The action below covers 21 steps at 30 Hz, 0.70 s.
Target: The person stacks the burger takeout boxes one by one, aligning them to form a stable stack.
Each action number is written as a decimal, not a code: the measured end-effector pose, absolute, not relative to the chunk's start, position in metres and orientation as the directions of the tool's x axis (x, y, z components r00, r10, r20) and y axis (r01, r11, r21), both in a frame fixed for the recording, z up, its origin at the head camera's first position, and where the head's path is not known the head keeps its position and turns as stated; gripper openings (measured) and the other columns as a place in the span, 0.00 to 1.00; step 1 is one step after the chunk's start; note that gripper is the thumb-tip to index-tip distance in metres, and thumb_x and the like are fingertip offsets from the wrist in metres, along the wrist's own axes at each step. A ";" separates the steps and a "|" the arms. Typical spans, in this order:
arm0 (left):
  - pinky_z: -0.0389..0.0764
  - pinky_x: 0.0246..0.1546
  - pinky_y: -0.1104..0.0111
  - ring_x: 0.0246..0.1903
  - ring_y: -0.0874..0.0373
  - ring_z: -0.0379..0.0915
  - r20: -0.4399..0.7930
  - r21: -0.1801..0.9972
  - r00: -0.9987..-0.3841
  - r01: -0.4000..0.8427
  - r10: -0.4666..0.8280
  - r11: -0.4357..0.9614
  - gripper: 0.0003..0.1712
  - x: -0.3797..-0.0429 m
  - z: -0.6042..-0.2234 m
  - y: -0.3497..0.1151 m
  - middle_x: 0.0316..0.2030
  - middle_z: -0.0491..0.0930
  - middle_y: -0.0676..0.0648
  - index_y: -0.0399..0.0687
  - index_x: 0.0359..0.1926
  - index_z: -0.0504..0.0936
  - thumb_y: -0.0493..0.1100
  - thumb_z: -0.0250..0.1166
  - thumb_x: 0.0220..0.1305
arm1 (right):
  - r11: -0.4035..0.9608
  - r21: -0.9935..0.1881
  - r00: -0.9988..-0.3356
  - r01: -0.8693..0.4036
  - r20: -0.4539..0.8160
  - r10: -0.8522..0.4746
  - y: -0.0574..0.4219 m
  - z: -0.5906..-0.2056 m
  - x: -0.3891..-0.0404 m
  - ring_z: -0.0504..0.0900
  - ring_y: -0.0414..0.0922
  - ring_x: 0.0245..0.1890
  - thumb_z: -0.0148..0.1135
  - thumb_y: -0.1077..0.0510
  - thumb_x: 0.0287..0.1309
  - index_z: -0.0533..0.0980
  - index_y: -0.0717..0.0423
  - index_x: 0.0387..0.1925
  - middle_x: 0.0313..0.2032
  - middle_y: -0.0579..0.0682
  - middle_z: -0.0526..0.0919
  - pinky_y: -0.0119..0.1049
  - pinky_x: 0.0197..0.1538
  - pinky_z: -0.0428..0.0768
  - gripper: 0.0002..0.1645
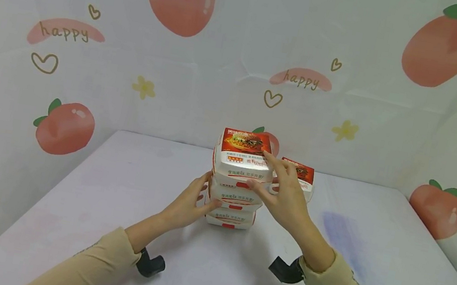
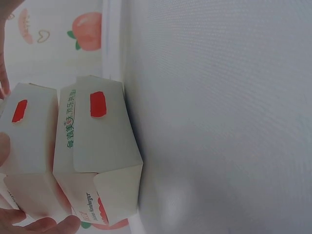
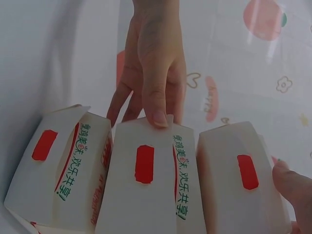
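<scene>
Three white hamburger boxes with red labels stand stacked on the table. The top box (image 1: 233, 167) has a burger picture on its lid, and my right hand (image 1: 291, 202) grips it at its right side, thumb at the front and fingers over the lid's edge. My left hand (image 1: 186, 204) holds the middle box (image 1: 234, 196) from the left, its thumb across the front corner. Under both, the bottom box (image 1: 229, 217) rests on the table. In the right wrist view, the left thumb presses the middle box (image 3: 146, 195), and the top box (image 3: 241, 185) sits slightly askew beside it.
A fourth hamburger box (image 1: 305, 176) stands behind and right of the stack, partly hidden by my right hand. The white table (image 1: 143, 163) ends at a fruit-printed backdrop (image 1: 220, 80). Black wrist mounts (image 1: 151, 264) hang below both forearms.
</scene>
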<state>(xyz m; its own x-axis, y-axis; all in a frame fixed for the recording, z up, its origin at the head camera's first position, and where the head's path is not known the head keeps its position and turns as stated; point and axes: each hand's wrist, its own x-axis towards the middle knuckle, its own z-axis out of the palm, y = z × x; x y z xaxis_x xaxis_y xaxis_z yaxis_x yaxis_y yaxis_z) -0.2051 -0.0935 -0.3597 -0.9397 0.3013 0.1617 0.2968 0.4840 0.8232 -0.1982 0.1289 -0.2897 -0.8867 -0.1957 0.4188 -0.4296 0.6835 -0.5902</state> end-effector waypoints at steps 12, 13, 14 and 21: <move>0.65 0.66 0.51 0.69 0.41 0.50 0.141 0.827 -0.952 0.265 0.272 0.496 0.53 -0.205 -0.349 -0.098 0.71 0.49 0.41 0.46 0.73 0.42 0.53 0.65 0.58 | 0.668 -0.636 -0.908 -0.388 0.390 -0.156 0.137 -0.287 -0.197 0.79 0.57 0.47 0.63 0.45 0.55 0.59 0.44 0.68 0.61 0.60 0.63 0.49 0.44 0.83 0.41; 0.64 0.66 0.51 0.70 0.41 0.50 0.148 0.828 -0.951 0.269 0.270 0.493 0.52 -0.205 -0.347 -0.099 0.72 0.48 0.40 0.46 0.73 0.41 0.53 0.65 0.59 | 0.667 -0.639 -0.909 -0.384 0.389 -0.151 0.139 -0.287 -0.197 0.79 0.58 0.47 0.63 0.45 0.56 0.59 0.44 0.68 0.61 0.60 0.63 0.49 0.45 0.83 0.41; 0.63 0.67 0.51 0.70 0.41 0.49 0.152 0.830 -0.951 0.270 0.268 0.489 0.52 -0.206 -0.344 -0.100 0.72 0.48 0.41 0.47 0.73 0.41 0.53 0.64 0.59 | 0.665 -0.641 -0.909 -0.383 0.390 -0.147 0.141 -0.286 -0.197 0.79 0.58 0.47 0.62 0.45 0.57 0.58 0.44 0.68 0.61 0.60 0.63 0.49 0.45 0.83 0.40; 0.62 0.68 0.52 0.70 0.42 0.48 0.251 0.828 -0.936 0.340 0.246 0.445 0.50 -0.207 -0.331 -0.101 0.72 0.47 0.42 0.48 0.73 0.41 0.52 0.63 0.61 | 0.661 -0.647 -0.902 -0.379 0.418 -0.108 0.157 -0.292 -0.202 0.80 0.59 0.48 0.56 0.46 0.62 0.59 0.50 0.68 0.61 0.62 0.63 0.51 0.47 0.82 0.36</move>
